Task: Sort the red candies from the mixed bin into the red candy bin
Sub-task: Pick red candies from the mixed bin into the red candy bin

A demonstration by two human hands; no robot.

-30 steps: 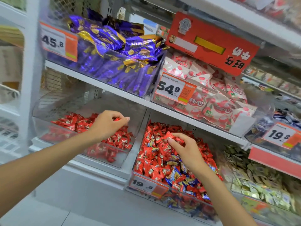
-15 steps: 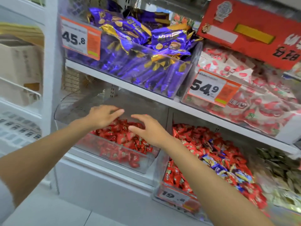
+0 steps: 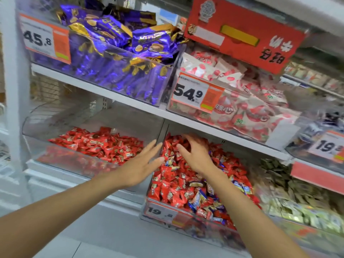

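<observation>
Two white shelf boards (image 3: 111, 95) carry rows of clear plastic bins in a shop aisle, with a white upright (image 3: 14, 90) at the left and pale floor (image 3: 65, 239) below. On the upper board a bin of purple snack bags (image 3: 115, 40) bears a 45.8 price tag (image 3: 44, 41). Beside it are white-and-red packets (image 3: 247, 112) behind a 54.9 price tag (image 3: 195, 93), under a hanging red sign (image 3: 242, 32).

On the lower board the red candy bin (image 3: 74, 159) stands at the left, holding only red wrappers. The mixed bin (image 3: 186, 226) stands just beside it on the right, with red candies (image 3: 167, 190) piled among blue-wrapped candies (image 3: 198, 199). The right edge of the view is blurred.

The left hand (image 3: 138, 171) is flat, palm down, its fingers straight and spread. It hangs over the divide between the two bins and holds nothing. The right hand (image 3: 195, 155) is over the back of the mixed pile with its fingers splayed and bent down toward the wrappers. Its fingertips are blurred, and no candy shows between them.

Half a second ago both hands were over the red candy bin. The right one has since crossed back to the mixed bin, and the left has slid rightward to the bins' shared edge.
</observation>
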